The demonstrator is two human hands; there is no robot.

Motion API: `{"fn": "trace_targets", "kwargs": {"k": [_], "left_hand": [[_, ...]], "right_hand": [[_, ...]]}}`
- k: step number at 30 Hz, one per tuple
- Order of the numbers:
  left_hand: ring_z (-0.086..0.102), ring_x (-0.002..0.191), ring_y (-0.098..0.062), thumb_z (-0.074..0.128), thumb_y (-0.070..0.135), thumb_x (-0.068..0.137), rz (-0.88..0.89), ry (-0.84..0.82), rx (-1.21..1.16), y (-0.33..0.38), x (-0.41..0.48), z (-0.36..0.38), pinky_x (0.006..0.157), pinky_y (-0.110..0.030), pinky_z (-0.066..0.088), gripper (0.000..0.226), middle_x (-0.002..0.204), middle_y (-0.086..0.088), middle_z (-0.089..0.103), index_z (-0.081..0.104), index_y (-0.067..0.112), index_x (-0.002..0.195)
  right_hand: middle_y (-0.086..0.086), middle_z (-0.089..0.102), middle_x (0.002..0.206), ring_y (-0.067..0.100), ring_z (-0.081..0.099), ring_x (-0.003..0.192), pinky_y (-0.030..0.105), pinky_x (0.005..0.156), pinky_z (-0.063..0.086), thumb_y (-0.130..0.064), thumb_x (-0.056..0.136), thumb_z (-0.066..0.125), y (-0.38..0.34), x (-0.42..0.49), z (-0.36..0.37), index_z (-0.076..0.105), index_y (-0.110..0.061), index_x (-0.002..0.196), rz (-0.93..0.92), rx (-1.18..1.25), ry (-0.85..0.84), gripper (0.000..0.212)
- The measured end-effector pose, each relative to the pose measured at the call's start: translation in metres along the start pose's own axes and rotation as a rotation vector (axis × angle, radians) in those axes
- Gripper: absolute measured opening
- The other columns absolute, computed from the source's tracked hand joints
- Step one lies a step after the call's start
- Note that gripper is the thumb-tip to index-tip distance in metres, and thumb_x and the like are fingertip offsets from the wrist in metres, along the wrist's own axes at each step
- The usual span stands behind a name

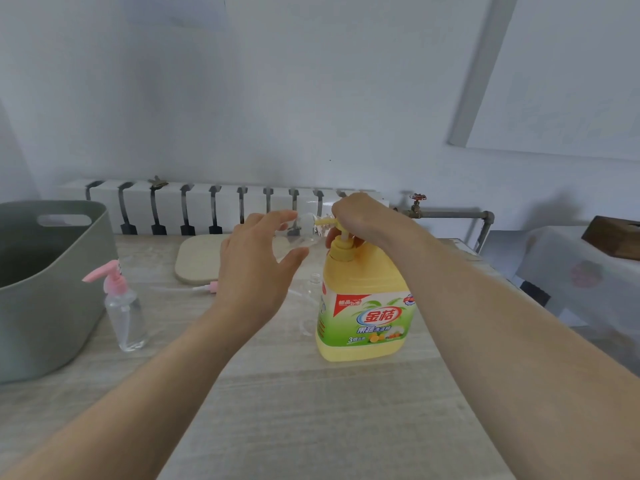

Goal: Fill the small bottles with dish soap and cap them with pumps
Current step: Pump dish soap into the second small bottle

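At the far left of the frame a grey-green plastic bin [45, 278] with a handle slot stands on a pale wood-grain table [311, 410]. Just right of it, a small clear bottle [124, 313] stands upright, capped with a pink pump; whether it holds soap is not clear. Further right, a loose pink pump [211, 287] lies flat on the table with its thin tube pointing left. It sits in front of a pale wooden board [197, 261]. Behind the table, a white radiator [207, 206] runs along the wall.

In the centre, the left hand [252, 268] reaches in from the lower left, seen from the back. Its fingers and thumb curl around an empty clear bottle [301, 233], held above the table and tipped sideways with its mouth facing right. The mouth meets the spout of a yellow pump head [327, 222]. A faint clear plastic shape [313, 278] lies low beside the wrist, too unclear to identify.

Right of centre, a large yellow dish soap bottle [363, 306] stands upright on the table. The right hand [363, 216], reaching in from the lower right, is closed over the top of its pump head. Past it, a metal pipe [450, 214] with a red valve runs along the wall. At the far right edge sits a dark wooden box [613, 240].
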State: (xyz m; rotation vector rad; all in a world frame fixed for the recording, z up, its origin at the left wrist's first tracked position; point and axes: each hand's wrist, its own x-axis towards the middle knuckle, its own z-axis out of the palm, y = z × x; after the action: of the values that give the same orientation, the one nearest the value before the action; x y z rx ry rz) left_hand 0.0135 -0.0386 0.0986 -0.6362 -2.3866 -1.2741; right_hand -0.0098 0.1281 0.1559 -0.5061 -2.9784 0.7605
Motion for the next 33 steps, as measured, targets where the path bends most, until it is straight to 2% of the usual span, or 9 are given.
{"fn": "trace_targets", "kwargs": {"k": [7, 9, 11, 14, 17, 19, 21, 25, 33], "left_hand": [[0.052, 0.115, -0.014, 0.069, 0.028, 0.087, -0.008, -0.019, -0.019, 0.000, -0.001, 0.001, 0.104, -0.045, 0.040, 0.047, 0.119, 0.008, 0.057, 0.054, 0.029, 0.132], [0.052, 0.114, -0.014, 0.069, 0.028, 0.088, -0.008, -0.022, -0.019, -0.001, -0.001, 0.001, 0.103, -0.045, 0.040, 0.047, 0.120, 0.008, 0.057, 0.054, 0.029, 0.132], [0.052, 0.114, -0.013, 0.069, 0.029, 0.088, -0.011, -0.018, -0.022, -0.001, -0.001, 0.001, 0.103, -0.044, 0.041, 0.047, 0.121, 0.008, 0.057, 0.054, 0.030, 0.133], [0.052, 0.114, -0.012, 0.069, 0.028, 0.088, -0.011, -0.007, -0.038, 0.000, 0.001, 0.001, 0.104, -0.044, 0.041, 0.048, 0.122, 0.008, 0.058, 0.053, 0.031, 0.133], [0.053, 0.113, -0.011, 0.069, 0.028, 0.088, -0.004, -0.003, -0.038, 0.000, 0.002, 0.001, 0.103, -0.042, 0.041, 0.048, 0.122, 0.008, 0.058, 0.054, 0.031, 0.133], [0.053, 0.112, -0.010, 0.069, 0.029, 0.088, 0.000, 0.003, -0.034, -0.001, 0.002, 0.002, 0.101, -0.040, 0.042, 0.047, 0.122, 0.008, 0.059, 0.054, 0.031, 0.133], [0.052, 0.110, -0.009, 0.069, 0.030, 0.088, 0.002, 0.006, -0.028, -0.001, 0.002, 0.002, 0.100, -0.037, 0.043, 0.048, 0.122, 0.008, 0.059, 0.053, 0.031, 0.133], [0.051, 0.108, -0.007, 0.069, 0.030, 0.088, 0.008, 0.004, -0.022, -0.002, 0.003, 0.002, 0.098, -0.033, 0.041, 0.048, 0.122, 0.009, 0.058, 0.053, 0.031, 0.133], [0.053, 0.109, -0.010, 0.070, 0.027, 0.088, 0.011, 0.008, -0.052, -0.002, 0.002, 0.003, 0.097, -0.033, 0.041, 0.046, 0.120, 0.008, 0.058, 0.055, 0.030, 0.131]], "right_hand": [[0.004, 0.046, 0.067, 0.017, 0.031, 0.060, 0.036, 0.065, 0.029, 0.000, 0.083, 0.036, 0.005, 0.000, 0.002, 0.033, -0.014, 0.060, -0.030, 0.075, 0.030, 0.027], [0.007, 0.062, 0.078, 0.020, 0.043, 0.065, 0.038, 0.072, 0.039, -0.008, 0.087, 0.035, 0.005, 0.001, 0.000, 0.045, -0.009, 0.064, -0.026, 0.186, 0.021, 0.025], [0.005, 0.074, 0.088, 0.022, 0.058, 0.082, 0.041, 0.089, 0.043, -0.018, 0.083, 0.033, 0.006, -0.001, -0.001, 0.064, -0.003, 0.079, -0.033, 0.214, -0.027, 0.035], [-0.001, 0.076, 0.080, 0.030, 0.065, 0.098, 0.044, 0.097, 0.045, -0.026, 0.076, 0.032, 0.009, -0.004, -0.002, 0.067, -0.004, 0.085, -0.055, 0.328, -0.056, 0.043], [0.003, 0.075, 0.071, 0.029, 0.065, 0.087, 0.036, 0.080, 0.051, -0.028, 0.077, 0.034, 0.011, -0.004, -0.002, 0.063, -0.006, 0.082, -0.061, 0.411, -0.049, 0.037], [0.003, 0.074, 0.067, 0.022, 0.060, 0.070, 0.032, 0.066, 0.045, -0.031, 0.080, 0.035, 0.011, -0.005, -0.004, 0.062, -0.011, 0.074, -0.058, 0.426, -0.026, 0.034], [0.003, 0.074, 0.067, 0.019, 0.057, 0.062, 0.030, 0.063, 0.042, -0.033, 0.082, 0.034, 0.012, -0.006, -0.005, 0.062, -0.013, 0.071, -0.057, 0.433, -0.029, 0.036], [0.001, 0.073, 0.064, 0.021, 0.057, 0.066, 0.030, 0.062, 0.042, -0.032, 0.083, 0.035, 0.011, -0.006, -0.006, 0.062, -0.013, 0.075, -0.050, 0.418, -0.038, 0.034], [-0.013, 0.052, 0.032, 0.015, 0.045, 0.056, 0.008, 0.027, 0.027, -0.005, 0.091, 0.036, 0.006, -0.001, -0.006, 0.046, -0.010, 0.065, -0.033, 0.326, 0.007, 0.029]]}}
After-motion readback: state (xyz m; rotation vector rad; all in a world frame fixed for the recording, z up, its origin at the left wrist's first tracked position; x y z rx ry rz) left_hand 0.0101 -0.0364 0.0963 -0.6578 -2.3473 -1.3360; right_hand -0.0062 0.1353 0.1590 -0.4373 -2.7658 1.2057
